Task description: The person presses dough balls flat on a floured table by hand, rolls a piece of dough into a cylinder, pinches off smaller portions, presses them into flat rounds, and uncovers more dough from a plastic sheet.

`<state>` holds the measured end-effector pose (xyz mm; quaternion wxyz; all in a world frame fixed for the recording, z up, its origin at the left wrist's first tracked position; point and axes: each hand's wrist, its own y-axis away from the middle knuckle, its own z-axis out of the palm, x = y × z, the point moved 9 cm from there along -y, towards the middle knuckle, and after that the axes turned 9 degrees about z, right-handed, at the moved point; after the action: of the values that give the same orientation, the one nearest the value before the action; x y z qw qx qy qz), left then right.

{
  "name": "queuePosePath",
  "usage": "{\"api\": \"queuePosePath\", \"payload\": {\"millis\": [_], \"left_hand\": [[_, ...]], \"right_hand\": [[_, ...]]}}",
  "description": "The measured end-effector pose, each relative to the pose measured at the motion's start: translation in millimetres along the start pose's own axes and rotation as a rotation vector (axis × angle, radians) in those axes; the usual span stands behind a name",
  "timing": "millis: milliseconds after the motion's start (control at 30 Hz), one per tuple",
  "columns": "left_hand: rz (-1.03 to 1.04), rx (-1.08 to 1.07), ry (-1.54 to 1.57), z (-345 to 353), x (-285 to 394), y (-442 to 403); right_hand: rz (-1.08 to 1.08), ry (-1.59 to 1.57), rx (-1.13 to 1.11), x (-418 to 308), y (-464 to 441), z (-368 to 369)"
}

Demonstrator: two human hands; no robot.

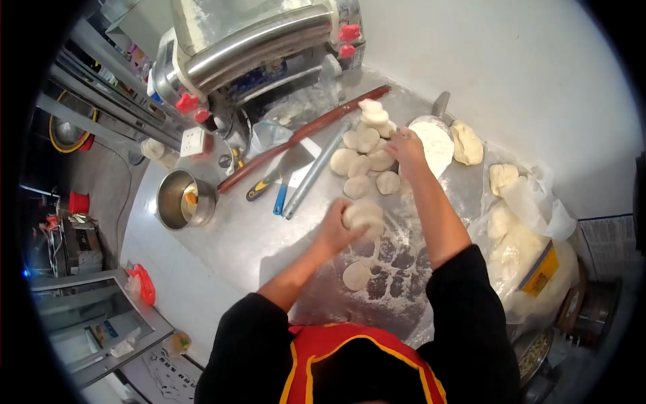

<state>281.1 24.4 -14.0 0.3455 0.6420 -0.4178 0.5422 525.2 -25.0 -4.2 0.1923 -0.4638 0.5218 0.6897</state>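
Note:
My left hand (336, 227) is closed around flat dough rounds (363, 217) above the middle of the floured metal table (249, 232). Farther forward, my right hand (406, 147) reaches to the right edge of a cluster of dough rounds (360, 163); its fingertips are partly hidden and what they hold is unclear. A small stack of dough (372, 113) rises at the cluster's back. One dough round (356, 276) lies alone on the flour near me. White flour (434, 145) fills a container just right of my right hand.
A dough sheeter (259, 47) stands at the back left. A long wooden rod (303, 135), a metal rod (316, 172) and a scraper (286, 163) lie left of the dough. A metal pot (178, 202) is farther left. Bagged dough (511, 249) sits at right.

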Motion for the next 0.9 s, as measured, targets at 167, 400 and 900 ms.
{"api": "queuePosePath", "payload": {"millis": [167,400,900], "left_hand": [[0.081,0.214,-0.024,-45.0,26.7,-80.6],[-0.071,0.211,0.177,-9.2,5.2,-148.7],[0.133,-0.484,-0.665,71.8,-31.0,109.1]], "right_hand": [[-0.177,0.101,-0.074,19.2,100.7,-77.8],[-0.142,0.725,0.236,152.9,228.5,-236.4],[-0.131,0.734,0.214,174.8,261.6,-185.9]]}}
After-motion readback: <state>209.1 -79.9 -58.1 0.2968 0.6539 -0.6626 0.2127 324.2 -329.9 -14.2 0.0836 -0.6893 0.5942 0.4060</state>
